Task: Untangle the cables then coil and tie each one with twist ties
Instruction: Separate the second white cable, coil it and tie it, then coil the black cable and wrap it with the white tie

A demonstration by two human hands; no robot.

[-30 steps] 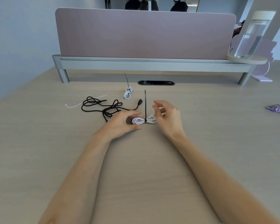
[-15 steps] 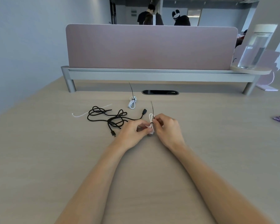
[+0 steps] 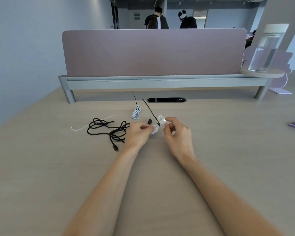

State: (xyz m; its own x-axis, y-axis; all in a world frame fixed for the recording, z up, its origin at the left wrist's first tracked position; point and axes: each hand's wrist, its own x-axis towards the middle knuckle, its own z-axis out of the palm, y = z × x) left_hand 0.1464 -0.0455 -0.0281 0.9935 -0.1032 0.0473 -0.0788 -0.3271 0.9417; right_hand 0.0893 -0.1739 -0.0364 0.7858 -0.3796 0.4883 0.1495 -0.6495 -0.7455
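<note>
While both hands hold the small white cable coil [image 3: 157, 125] over the desk [image 3: 228, 150], the weak spot is the tie. The left hand [image 3: 137, 133] pinches the near end of the bundle between thumb and fingertips. The right hand [image 3: 177, 135] pinches the far loop with thumb and forefinger, its other fingers loosely curled. A black tie [image 3: 151, 112] wraps the coil's middle, and its long tail slants up and away. Whether it is drawn fully tight is hard to tell at this size. If it is slack, the loops could slide out once either pinch lets go, and the coil would spring open.

The second hazard lies just beside the left hand: the black cable [image 3: 107, 129] sprawls in a loose tangle, one plug [image 3: 149, 121] close to the coil. Setting the bundle down there, or sweeping the tail through it, could snag the two together. A safer spot is near the finished white coil [image 3: 136, 114] further back. The loose white tie [image 3: 92, 124] lies beyond the tangle, so a careless reach across could drag the black loops into a tighter knot.
</note>
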